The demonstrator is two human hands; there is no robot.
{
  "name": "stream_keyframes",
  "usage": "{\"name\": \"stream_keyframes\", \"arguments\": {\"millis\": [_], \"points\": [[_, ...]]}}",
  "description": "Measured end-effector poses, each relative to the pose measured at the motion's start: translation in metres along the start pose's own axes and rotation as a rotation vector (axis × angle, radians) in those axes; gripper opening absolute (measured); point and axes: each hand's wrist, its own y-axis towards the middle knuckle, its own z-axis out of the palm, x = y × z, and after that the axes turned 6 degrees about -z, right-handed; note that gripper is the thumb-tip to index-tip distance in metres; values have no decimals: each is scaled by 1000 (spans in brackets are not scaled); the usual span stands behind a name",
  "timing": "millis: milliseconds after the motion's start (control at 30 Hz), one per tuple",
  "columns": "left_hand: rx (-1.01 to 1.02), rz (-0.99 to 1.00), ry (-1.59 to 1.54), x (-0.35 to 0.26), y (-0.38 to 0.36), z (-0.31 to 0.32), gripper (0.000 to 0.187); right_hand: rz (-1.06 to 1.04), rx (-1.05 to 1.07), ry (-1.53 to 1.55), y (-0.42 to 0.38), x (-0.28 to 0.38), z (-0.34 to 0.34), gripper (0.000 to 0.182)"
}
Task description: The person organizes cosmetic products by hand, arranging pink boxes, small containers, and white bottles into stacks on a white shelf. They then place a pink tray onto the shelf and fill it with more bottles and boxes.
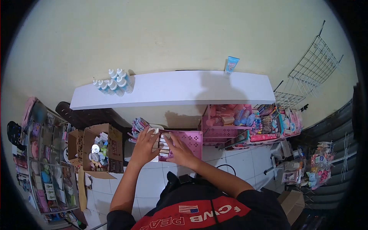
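Observation:
My left hand [145,149] is closed, with a small white box [155,131] at its fingertips. A row of small white boxes [164,144] lies between my hands on a pink perforated tray [193,142]. My right hand [181,151] curves around the right side of this row, thumb near its front and fingers near its back. The print on the boxes is too small to read. Just behind my left hand stands a bundle of colourful wrapped sticks [138,127].
A white shelf [165,89] runs along the wall, bearing several white-capped bottles [119,85] and a blue tube [231,65]. An open carton [115,149] of small items stands left. Pink racks [220,132] of goods stand right. A glass display case [46,161] is far left.

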Motion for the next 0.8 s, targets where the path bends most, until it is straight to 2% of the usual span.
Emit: {"name": "stream_keyframes", "arguments": {"millis": [267,433,733,800], "points": [[-43,-100,-76,-4,-23,3,63,-53,16,67,34,-46,-6,110],[-94,-109,-113,-7,-31,6,61,35,148,80,39,-41,-20,112],[-135,-88,-145,-15,-29,7,57,34,127,79,33,-41,-18,116],[-113,-82,-140,-18,-26,10,57,-17,93,76,33,-41,-19,116]]}}
